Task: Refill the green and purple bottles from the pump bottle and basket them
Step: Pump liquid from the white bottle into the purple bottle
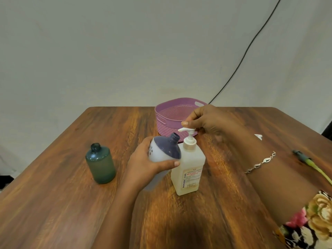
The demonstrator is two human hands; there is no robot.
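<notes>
The table spreads wide under both my grips, wood-grained. The basket stands on it just beyond my right grip, which partly hides the basket's near right rim.

The pump bottle stands upright directly below my right grip. That grip is curled down over the pump head, with the thumb tip sitting just above the spout and the other fingers bent against the head's far end.

My left grip is wrapped round the pale body of the purple bottle, thumb across the near side and fingers behind. I hold it tilted, with its open neck pointing up and right, just under the spout and close against the pump bottle's shoulder. I cannot tell whether its base touches the table, since my grip hides it.

The green bottle stands upright and uncapped, apart to the left of my left grip.

A black cable runs down the wall beyond my right grip. My floral sleeve covers the right arm near the elbow. A pen-like thing lies to the right of that arm. A bracelet sits on my right wrist, and a small white scrap lies just beyond the wrist.
</notes>
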